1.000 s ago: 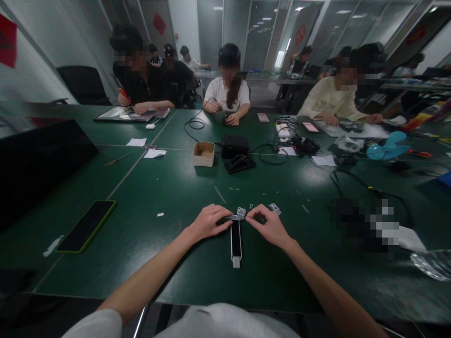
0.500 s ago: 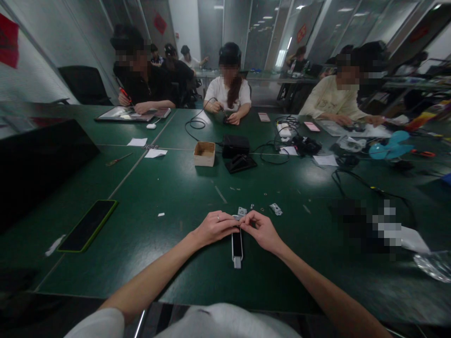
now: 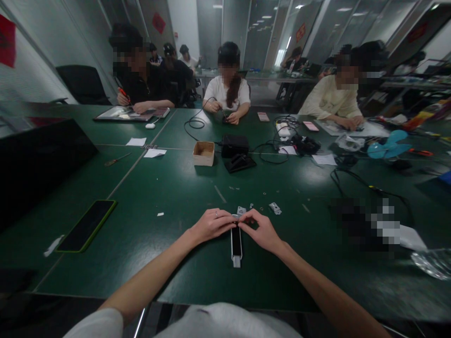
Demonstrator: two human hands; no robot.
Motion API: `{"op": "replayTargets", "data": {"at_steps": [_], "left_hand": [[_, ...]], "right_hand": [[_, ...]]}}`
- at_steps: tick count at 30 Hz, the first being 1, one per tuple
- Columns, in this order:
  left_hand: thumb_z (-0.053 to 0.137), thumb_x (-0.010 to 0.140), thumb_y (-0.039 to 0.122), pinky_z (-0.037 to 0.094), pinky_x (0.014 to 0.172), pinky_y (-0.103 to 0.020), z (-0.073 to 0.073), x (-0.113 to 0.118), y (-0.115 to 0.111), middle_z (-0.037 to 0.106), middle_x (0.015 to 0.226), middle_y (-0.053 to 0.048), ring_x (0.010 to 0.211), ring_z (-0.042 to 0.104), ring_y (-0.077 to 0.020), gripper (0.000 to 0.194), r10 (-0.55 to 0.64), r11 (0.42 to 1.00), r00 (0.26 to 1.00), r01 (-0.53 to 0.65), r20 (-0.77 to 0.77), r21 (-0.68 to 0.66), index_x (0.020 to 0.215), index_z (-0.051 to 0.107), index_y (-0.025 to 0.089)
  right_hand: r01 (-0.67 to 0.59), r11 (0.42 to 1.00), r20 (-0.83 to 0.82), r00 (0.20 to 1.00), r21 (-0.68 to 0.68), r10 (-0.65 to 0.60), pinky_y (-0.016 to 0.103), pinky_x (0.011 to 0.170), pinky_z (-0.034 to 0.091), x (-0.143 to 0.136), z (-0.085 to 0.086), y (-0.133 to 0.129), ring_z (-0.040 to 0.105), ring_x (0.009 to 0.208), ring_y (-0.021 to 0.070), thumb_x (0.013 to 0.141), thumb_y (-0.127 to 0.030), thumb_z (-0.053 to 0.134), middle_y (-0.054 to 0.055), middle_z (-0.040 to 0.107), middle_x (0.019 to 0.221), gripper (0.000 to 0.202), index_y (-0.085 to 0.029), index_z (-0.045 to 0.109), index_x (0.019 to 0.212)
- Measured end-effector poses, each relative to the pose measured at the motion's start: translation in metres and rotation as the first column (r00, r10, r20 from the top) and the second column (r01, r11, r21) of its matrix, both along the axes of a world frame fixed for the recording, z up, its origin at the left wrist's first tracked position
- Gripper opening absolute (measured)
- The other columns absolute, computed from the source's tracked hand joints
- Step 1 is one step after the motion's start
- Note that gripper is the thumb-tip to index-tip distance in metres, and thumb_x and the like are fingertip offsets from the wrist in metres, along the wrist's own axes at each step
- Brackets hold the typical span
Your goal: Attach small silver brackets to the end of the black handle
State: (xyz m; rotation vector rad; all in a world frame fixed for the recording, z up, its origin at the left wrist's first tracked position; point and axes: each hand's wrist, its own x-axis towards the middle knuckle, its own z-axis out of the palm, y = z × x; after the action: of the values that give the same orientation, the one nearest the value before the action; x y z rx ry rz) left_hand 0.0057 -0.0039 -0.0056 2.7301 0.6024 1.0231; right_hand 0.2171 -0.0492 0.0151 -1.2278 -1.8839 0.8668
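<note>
A narrow device with a black face, a white rim and a pale grey tab at its near end lies on the green table in front of me. My left hand reaches over its far end from the left, fingers pressed together at the top edge. From the right, the thumb and index finger of my right hand are pinched close to the same end. Whatever small part may be between those fingertips is hidden. Just beyond my fingers lies a small metal plate. A second metal bracket rests to the right.
Tiny loose pieces lie beyond my hands. Farther off stand a small open box and a black case with cables. A phone and a screwdriver are at left, a blue fan at right. Several people sit across the table.
My hands stay at the device's far end, with only slight finger movement. The view has shifted a little. Across the table on the right, a person's hands have come together.
</note>
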Motion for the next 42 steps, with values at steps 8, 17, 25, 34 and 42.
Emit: {"op": "replayTargets", "data": {"at_steps": [8,17,25,34,42], "left_hand": [[0.048,0.092,0.032,0.047,0.07,-0.022,0.002,-0.022,0.023,0.066,0.088,-0.005,0.077,0.062,-0.0125,0.024,0.028,0.979,0.975,-0.071,-0.219,-0.189,0.098,0.065,0.017],[0.051,0.09,0.033,0.046,0.07,-0.023,-0.004,-0.02,0.022,0.067,0.086,-0.004,0.076,0.062,-0.0126,0.022,0.008,0.966,0.973,-0.067,-0.231,-0.25,0.096,0.065,0.017],[0.051,0.091,0.034,0.046,0.072,-0.023,-0.006,-0.019,0.021,0.068,0.086,-0.004,0.076,0.063,-0.013,0.023,0.009,0.958,0.975,-0.072,-0.224,-0.279,0.097,0.066,0.018],[0.05,0.092,0.033,0.047,0.072,-0.023,-0.003,-0.017,0.019,0.068,0.09,-0.005,0.078,0.063,-0.0133,0.024,0.014,0.955,0.976,-0.077,-0.218,-0.285,0.098,0.066,0.016],[0.05,0.092,0.032,0.046,0.072,-0.023,-0.008,-0.013,0.018,0.068,0.091,-0.005,0.079,0.063,-0.0135,0.024,0.02,0.963,0.973,-0.08,-0.23,-0.256,0.102,0.065,0.017]], "right_hand": [[-0.047,0.988,0.362,0.932,0.145,-0.008,0.036,0.076,0.044,0.026,0.003,0.013,0.055,0.085,0.0208,0.086,-0.025,0.052,0.007,0.063,0.09,0.013,-0.02,0.062,0.094],[-0.102,0.987,0.49,0.871,0.124,0.028,0.036,0.077,0.041,0.027,0.002,0.015,0.054,0.088,0.0208,0.088,-0.025,0.05,0.006,0.065,0.092,0.015,-0.02,0.063,0.092],[-0.116,0.987,0.475,0.879,0.113,0.049,0.034,0.073,0.041,0.024,-0.006,0.015,0.053,0.086,0.0197,0.09,-0.026,0.049,0.005,0.065,0.09,0.017,-0.02,0.064,0.094],[-0.11,0.992,0.459,0.886,0.063,0.069,0.035,0.072,0.043,0.023,0.0,0.014,0.054,0.086,0.0203,0.089,-0.028,0.051,0.005,0.064,0.09,0.016,-0.021,0.064,0.094],[-0.109,0.991,0.456,0.888,0.074,0.063,0.034,0.071,0.043,0.024,-0.004,0.014,0.054,0.085,0.0202,0.09,-0.028,0.05,0.006,0.064,0.09,0.017,-0.021,0.064,0.094]]}}
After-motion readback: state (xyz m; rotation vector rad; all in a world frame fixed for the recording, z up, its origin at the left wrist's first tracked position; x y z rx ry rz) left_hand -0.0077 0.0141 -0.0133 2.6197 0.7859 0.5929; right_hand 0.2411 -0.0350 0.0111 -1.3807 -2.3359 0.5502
